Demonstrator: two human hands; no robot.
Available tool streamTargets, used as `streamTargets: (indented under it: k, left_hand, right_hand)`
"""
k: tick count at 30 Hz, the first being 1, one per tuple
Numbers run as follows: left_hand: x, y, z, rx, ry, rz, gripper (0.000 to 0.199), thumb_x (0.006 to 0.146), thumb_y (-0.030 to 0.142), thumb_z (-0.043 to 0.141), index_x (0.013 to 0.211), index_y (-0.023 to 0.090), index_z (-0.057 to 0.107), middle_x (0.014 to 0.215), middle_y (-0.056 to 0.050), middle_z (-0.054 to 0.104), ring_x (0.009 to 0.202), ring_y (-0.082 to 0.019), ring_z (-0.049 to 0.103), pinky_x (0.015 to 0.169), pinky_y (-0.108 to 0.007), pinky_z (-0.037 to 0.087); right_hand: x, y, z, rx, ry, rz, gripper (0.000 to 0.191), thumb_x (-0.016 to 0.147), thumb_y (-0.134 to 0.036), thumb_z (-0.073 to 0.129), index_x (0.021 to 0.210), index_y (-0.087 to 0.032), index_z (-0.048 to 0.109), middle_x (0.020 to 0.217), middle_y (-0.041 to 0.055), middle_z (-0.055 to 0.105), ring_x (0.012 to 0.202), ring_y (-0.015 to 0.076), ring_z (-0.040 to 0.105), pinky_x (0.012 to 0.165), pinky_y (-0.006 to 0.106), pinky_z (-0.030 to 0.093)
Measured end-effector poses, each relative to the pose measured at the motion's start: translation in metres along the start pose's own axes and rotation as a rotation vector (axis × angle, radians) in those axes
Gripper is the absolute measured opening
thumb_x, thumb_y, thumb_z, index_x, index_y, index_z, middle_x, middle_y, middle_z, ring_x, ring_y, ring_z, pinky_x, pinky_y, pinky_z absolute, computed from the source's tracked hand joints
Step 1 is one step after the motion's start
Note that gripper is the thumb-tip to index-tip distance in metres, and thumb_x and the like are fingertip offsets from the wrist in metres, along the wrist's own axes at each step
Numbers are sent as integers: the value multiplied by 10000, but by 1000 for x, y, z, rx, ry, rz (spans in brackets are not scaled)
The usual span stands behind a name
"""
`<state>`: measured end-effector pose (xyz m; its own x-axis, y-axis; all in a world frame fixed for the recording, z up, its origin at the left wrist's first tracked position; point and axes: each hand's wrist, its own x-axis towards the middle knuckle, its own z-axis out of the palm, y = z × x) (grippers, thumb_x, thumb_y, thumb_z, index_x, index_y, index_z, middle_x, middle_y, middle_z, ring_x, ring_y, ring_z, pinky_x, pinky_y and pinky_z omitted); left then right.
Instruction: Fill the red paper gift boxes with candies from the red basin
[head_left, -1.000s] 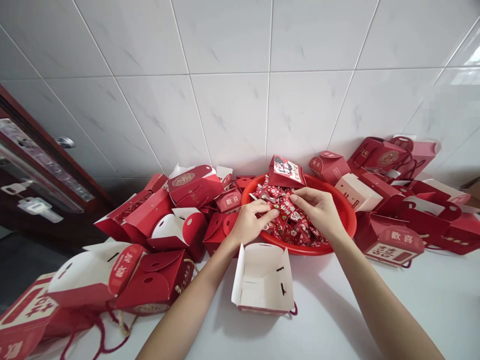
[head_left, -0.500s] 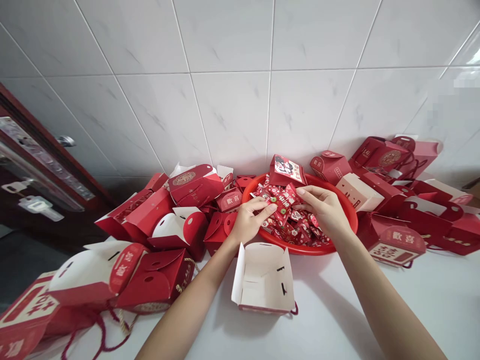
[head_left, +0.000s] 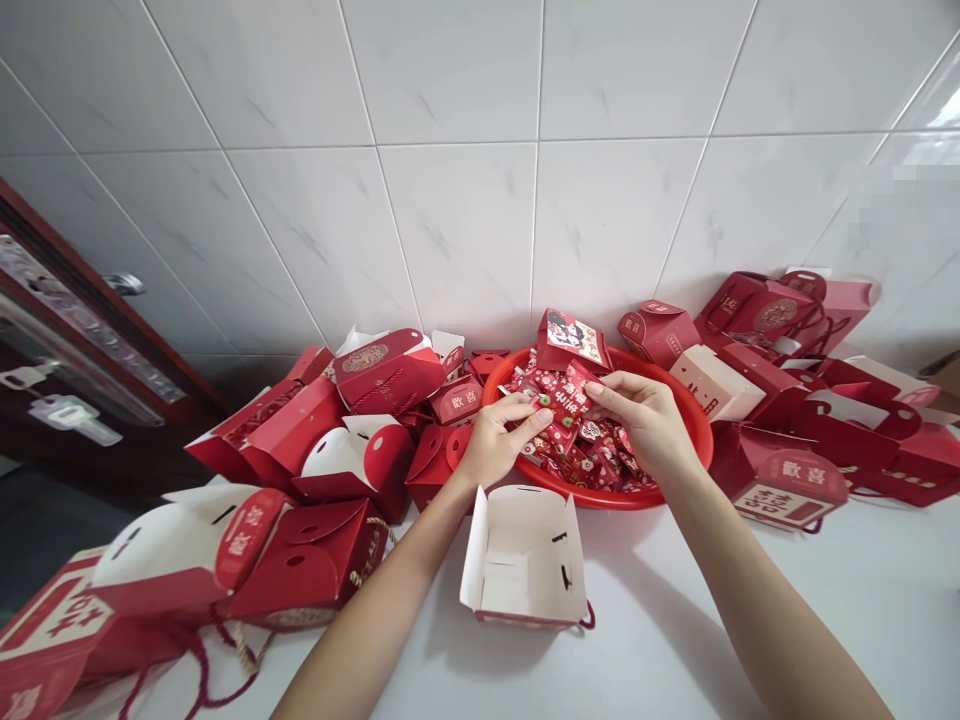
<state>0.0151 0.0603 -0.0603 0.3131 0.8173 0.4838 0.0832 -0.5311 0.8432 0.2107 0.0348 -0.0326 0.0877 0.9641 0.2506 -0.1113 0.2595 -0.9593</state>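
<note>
Both my hands hold one red printed candy packet point(head_left: 562, 412) above a red plastic basin point(head_left: 699, 440). My left hand point(head_left: 499, 435) pinches its left edge between thumb and fingers. On the packet's upper right side, my right hand point(head_left: 643, 412) grips it by the fingertips. Beneath it the basin holds many red wrapped candies point(head_left: 600, 465). An open gift box point(head_left: 532, 570) with a white inside stands in front of the basin, between my forearms; nothing shows in it. A small red box point(head_left: 574, 342) with a printed picture sits at the basin's back rim.
Several red gift boxes, some with open flaps, crowd the left side point(head_left: 300, 560) and the right side point(head_left: 787, 475) of the white table point(head_left: 645, 620). A tiled wall point(head_left: 457, 230) rises behind. At far left is a dark door with keys point(head_left: 75, 418) hanging from it.
My right hand has shifted slightly left and closer to the packet's edge. The whole view has moved a little; the boxes and basin stay where they were.
</note>
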Motion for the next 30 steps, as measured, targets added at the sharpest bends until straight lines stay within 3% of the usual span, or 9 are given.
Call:
streamTargets:
  k: [7, 15, 18, 22, 26, 30]
  left_hand:
    - [-1, -2, 0, 15, -23, 7, 474, 880, 566, 672, 613, 175, 680, 768, -34, 606, 740, -169, 561, 740, -309, 472]
    - [-1, -6, 1, 39, 14, 15, 439, 900, 540, 650, 663, 175, 712, 797, -52, 662, 806, -198, 614, 781, -320, 500]
    - [-2, -5, -1, 32, 23, -3, 375, 937, 472, 596, 788, 182, 782, 816, -49, 679, 809, -197, 625, 795, -315, 503]
    - [-2, -4, -3, 10, 5, -27, 301, 926, 354, 567, 869, 190, 812, 888, -59, 718, 868, -202, 653, 849, -319, 505]
    - [-1, -5, -2, 33, 17, -51, 188, 836, 290, 662, 906, 199, 812, 943, -61, 743, 903, -213, 662, 859, -328, 496]
    - [-1, -5, 0, 48, 21, -53, 178, 832, 272, 661, 909, 202, 806, 974, -66, 758, 932, -219, 670, 870, -337, 492]
  right_hand:
    - [2, 0, 1, 64, 50, 32, 341, 582, -495, 928, 688, -219, 758, 683, 4, 686, 611, 145, 595, 634, 300, 535]
    - [-3, -1, 3, 63, -140, 69, 306, 706, -453, 879, 877, -218, 784, 946, 48, 799, 893, 232, 728, 837, 357, 579]
    - [-1, -4, 0, 84, -69, 23, 325, 735, -500, 839, 899, -231, 761, 982, 48, 794, 981, 259, 732, 865, 366, 588]
    - [4, -8, -10, 94, 52, 29, 318, 721, -509, 829, 887, -254, 736, 917, 17, 777, 881, 225, 732, 789, 337, 594]
    - [5, -12, -16, 109, 13, 72, 330, 696, -501, 861, 901, -260, 765, 900, 9, 760, 840, 198, 702, 721, 294, 597]
    - [4, -14, -18, 99, -60, 167, 362, 660, -510, 889, 882, -247, 778, 845, 14, 726, 759, 173, 668, 640, 276, 611]
